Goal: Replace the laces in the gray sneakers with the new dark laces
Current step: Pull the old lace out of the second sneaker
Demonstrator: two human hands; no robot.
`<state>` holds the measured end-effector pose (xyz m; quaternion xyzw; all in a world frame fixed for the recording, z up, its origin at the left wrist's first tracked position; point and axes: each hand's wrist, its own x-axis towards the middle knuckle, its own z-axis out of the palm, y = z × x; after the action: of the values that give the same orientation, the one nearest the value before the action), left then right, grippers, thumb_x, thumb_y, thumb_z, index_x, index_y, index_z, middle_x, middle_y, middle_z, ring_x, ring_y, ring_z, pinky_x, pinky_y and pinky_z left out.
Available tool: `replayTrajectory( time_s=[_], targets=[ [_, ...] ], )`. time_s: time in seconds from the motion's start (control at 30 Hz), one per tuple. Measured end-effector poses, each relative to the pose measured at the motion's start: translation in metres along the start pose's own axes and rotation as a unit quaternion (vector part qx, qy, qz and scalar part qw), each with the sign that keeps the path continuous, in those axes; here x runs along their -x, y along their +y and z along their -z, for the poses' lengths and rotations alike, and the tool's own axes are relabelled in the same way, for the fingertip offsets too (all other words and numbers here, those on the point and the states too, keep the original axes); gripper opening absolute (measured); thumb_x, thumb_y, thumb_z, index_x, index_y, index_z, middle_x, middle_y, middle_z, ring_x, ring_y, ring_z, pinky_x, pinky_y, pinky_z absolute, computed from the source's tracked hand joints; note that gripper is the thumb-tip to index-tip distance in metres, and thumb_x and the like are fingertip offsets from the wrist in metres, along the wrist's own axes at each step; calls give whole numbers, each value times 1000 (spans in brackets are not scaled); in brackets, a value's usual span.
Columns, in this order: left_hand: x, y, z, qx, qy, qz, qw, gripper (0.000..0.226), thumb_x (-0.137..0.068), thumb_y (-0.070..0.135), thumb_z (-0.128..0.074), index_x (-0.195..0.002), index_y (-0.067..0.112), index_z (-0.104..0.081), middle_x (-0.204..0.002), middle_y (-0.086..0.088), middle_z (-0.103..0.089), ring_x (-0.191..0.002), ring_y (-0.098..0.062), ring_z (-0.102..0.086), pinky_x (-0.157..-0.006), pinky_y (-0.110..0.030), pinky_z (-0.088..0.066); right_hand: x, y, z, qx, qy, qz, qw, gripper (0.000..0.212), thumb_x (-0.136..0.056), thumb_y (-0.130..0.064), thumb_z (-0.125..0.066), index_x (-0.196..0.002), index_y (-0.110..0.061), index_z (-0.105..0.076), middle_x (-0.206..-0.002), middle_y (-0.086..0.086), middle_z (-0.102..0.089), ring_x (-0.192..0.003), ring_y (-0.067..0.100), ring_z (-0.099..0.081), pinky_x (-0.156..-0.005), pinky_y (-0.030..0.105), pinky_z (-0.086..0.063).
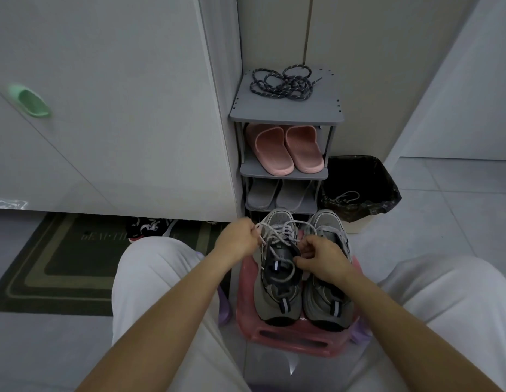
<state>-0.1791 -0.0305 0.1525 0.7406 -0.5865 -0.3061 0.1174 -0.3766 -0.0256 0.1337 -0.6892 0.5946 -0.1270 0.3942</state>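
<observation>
While left hand (240,236) and right hand (319,257) are gripping the old pale lace (277,232), unlacing is looking unfinished. Gray sneakers (277,301) are sitting on the stool (297,342); dark laces (283,83) are lying unused on the rack's top shelf (285,111).

I see gray sneakers (270,304) with navy tongues and pale-striped heel tabs, strung with whitish laces (285,230) flecked gray. The dark laces (283,84) are navy with light speckles, on a gray rack (285,111). I also see pink slippers (285,154), a pink stool (288,338) and a dark green mat (62,258) with olive border bands.
</observation>
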Motion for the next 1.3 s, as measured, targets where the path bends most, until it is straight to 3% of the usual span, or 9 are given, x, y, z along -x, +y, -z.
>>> replayTrajectory(
  time_s=[0.17,0.3,0.43,0.53,0.7,0.8,0.9,1.13,1.3],
  targets=[
    [5,-4,-7,142,22,43,989,25,-95,27,-53,-76,12,-59,-86,-5,-71,-82,-20,-68,-83,-38,-54,0,-1,0,0,3,-1,1000,22,-78,-17,-71,-97,-11,-62,-94,1,-65,-86,13,-61,-74,19,-45],
    [14,1,-23,162,-1,53,985,20,-87,24,-66,-93,4,-65,-85,-9,-66,-83,-24,-65,-76,-35,-52,1,-2,0,-5,10,5,1000,21,-78,-15,-71,-96,-10,-61,-90,-1,-63,-83,11,-59,-74,19,-44],
    [17,3,-25,230,-3,97,968,24,-87,26,-66,-71,9,-61,-72,-12,-55,-63,-16,-52,-66,-27,-42,1,-4,0,-4,9,8,1000,21,-78,-15,-71,-96,-9,-62,-89,-1,-62,-84,12,-59,-75,19,-44],
    [20,5,-24,252,-10,100,962,22,-86,25,-69,-81,4,-71,-78,-16,-65,-57,-10,-50,-57,-24,-41,2,-3,0,-2,9,6,1000,21,-77,-15,-71,-95,-10,-61,-90,0,-62,-85,13,-59,-76,21,-46],
    [13,7,-20,179,36,74,980,33,-90,15,-59,-58,16,-52,-77,-10,-65,-69,-23,-62,-68,-33,-51,2,-3,1,-8,2,3,1000,18,-78,-16,-71,-90,-16,-57,-89,-2,-62,-83,12,-58,-74,20,-44],
    [9,2,-8,233,64,110,964,28,-95,12,-49,-68,16,-51,-93,-12,-70,-83,-25,-68,-72,-36,-55,2,-3,1,-11,-1,2,1000,17,-79,-15,-70,-90,-14,-58,-90,0,-63,-85,15,-60,-75,22,-48],
    [6,-2,-1,267,103,121,951,27,-98,15,-47,-71,15,-54,-93,-12,-70,-78,-24,-66,-66,-32,-52,3,-4,1,-8,0,1,1000,18,-79,-15,-70,-93,-13,-58,-88,-3,-59,-83,12,-57,-73,20,-43],
    [15,9,-27,196,12,75,978,33,-88,23,-64,-59,16,-50,-65,-1,-55,-65,-17,-55,-67,-28,-43,3,-4,1,-4,8,5,1000,20,-79,-15,-70,-95,-9,-60,-89,-3,-59,-84,12,-56,-74,20,-45],
    [8,1,-11,135,71,64,986,31,-90,26,-60,-64,13,-51,-81,-13,-69,-78,-28,-66,-76,-37,-52,3,-3,1,-2,6,5,1000,20,-79,-16,-70,-95,-11,-59,-87,-2,-57,-84,14,-56,-77,24,-46]
  ],
)
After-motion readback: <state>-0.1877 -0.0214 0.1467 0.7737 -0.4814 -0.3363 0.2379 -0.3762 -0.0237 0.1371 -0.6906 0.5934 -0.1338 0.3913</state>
